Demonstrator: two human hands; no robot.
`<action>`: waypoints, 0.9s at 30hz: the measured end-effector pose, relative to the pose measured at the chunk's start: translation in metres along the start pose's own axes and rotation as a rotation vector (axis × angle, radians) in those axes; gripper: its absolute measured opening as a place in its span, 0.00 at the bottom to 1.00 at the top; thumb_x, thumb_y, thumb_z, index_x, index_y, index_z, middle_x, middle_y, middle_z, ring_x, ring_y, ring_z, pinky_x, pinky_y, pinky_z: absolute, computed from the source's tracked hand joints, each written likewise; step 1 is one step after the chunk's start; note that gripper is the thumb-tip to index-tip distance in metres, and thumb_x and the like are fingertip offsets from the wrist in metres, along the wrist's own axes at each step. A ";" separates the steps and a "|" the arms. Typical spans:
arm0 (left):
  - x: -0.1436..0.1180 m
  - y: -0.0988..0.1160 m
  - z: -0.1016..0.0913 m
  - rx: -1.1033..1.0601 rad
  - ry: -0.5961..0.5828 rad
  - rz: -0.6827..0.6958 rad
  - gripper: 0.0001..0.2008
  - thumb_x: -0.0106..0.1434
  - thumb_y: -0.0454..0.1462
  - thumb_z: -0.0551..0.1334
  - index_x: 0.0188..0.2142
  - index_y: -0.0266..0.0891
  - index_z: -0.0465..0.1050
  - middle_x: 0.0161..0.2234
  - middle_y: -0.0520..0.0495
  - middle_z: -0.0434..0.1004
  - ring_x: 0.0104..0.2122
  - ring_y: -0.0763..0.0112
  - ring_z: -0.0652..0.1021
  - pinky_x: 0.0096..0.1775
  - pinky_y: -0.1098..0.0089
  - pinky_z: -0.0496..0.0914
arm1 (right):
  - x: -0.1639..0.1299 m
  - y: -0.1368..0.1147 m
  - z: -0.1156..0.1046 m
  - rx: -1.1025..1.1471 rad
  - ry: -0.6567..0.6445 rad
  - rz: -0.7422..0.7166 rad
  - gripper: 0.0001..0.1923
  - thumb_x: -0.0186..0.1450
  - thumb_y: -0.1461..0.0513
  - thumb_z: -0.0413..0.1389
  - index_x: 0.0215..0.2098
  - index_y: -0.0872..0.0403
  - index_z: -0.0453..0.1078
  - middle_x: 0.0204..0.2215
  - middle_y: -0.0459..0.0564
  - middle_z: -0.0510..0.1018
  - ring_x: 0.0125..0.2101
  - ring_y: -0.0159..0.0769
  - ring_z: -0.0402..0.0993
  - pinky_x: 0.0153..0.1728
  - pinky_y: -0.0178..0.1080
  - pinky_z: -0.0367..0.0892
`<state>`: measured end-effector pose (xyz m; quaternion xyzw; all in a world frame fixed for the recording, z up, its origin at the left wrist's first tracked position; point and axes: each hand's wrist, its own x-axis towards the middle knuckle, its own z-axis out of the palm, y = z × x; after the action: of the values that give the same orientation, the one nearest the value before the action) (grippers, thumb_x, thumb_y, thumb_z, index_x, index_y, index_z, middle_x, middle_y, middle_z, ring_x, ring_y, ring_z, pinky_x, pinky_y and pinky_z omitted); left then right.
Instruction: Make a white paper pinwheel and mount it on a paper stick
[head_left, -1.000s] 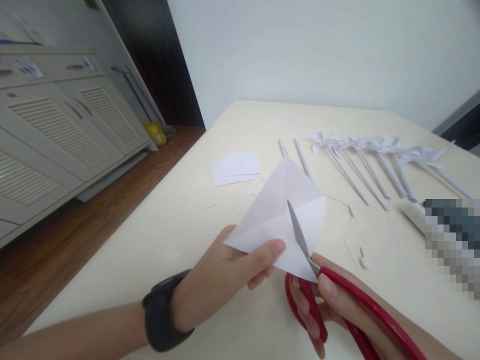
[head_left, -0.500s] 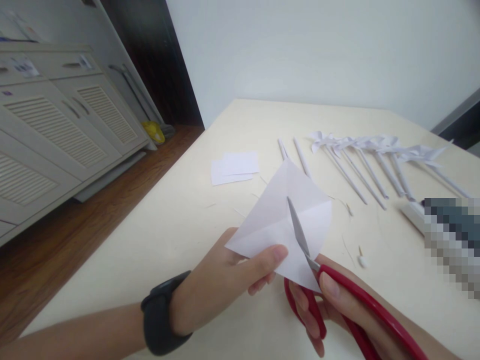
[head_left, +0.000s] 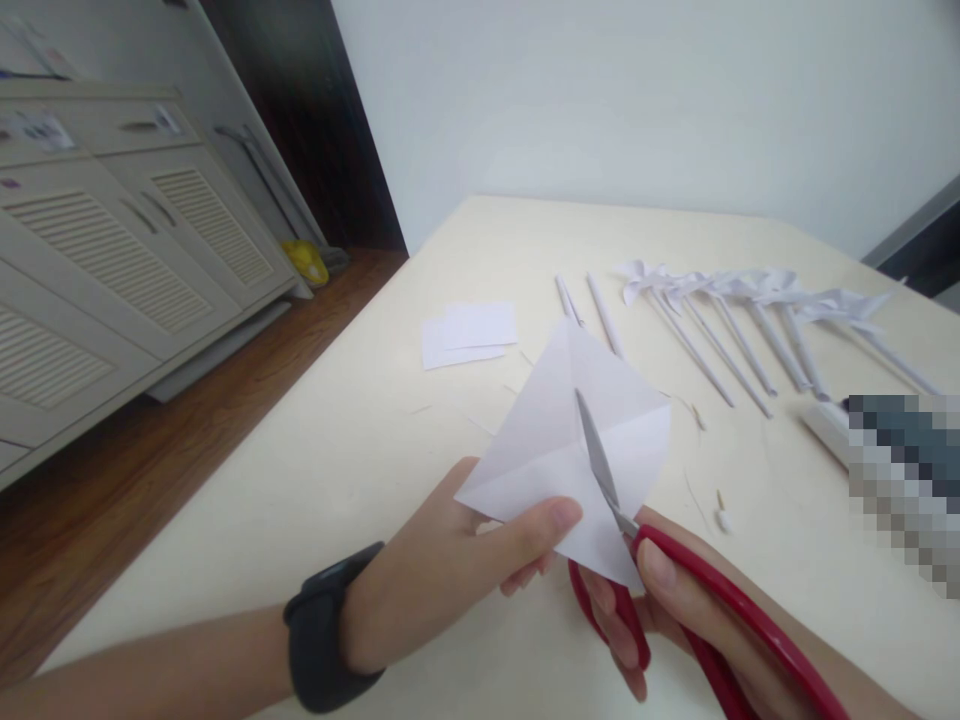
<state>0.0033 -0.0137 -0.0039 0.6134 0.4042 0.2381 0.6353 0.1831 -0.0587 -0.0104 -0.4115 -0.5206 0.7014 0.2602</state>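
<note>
My left hand point(head_left: 442, 560), with a black watch on the wrist, pinches the near corner of a creased white paper square point(head_left: 555, 435) held above the cream table point(head_left: 337, 470). My right hand point(head_left: 660, 610) grips red-handled scissors point(head_left: 622, 560). Their grey blades lie along a crease of the paper, with the tip near the paper's middle.
Several white paper pinwheels on paper sticks point(head_left: 750, 310) lie in a row at the far right of the table. Two bare paper sticks point(head_left: 592, 305) and small white paper sheets point(head_left: 469, 335) lie beyond the square. A blurred-out object point(head_left: 900, 480) sits at the right edge. Cabinets point(head_left: 112, 250) stand left.
The paper square has shifted slightly right and up, and the scissor blades sit a little deeper in it. Both hands have stayed almost in place.
</note>
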 end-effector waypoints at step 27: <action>0.006 0.011 -0.022 -0.617 0.338 0.272 0.14 0.56 0.28 0.53 0.16 0.37 0.55 0.14 0.57 0.50 0.16 0.82 0.55 0.18 0.80 0.55 | -0.014 -0.010 -0.007 0.127 -0.128 0.288 0.18 0.63 0.49 0.46 0.34 0.56 0.62 0.24 0.45 0.66 0.25 0.28 0.61 0.35 0.37 0.60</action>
<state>-0.0084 0.0055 0.0071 0.3932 0.3275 0.5287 0.6772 0.1961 -0.0629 0.0024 -0.4190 -0.4262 0.7878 0.1487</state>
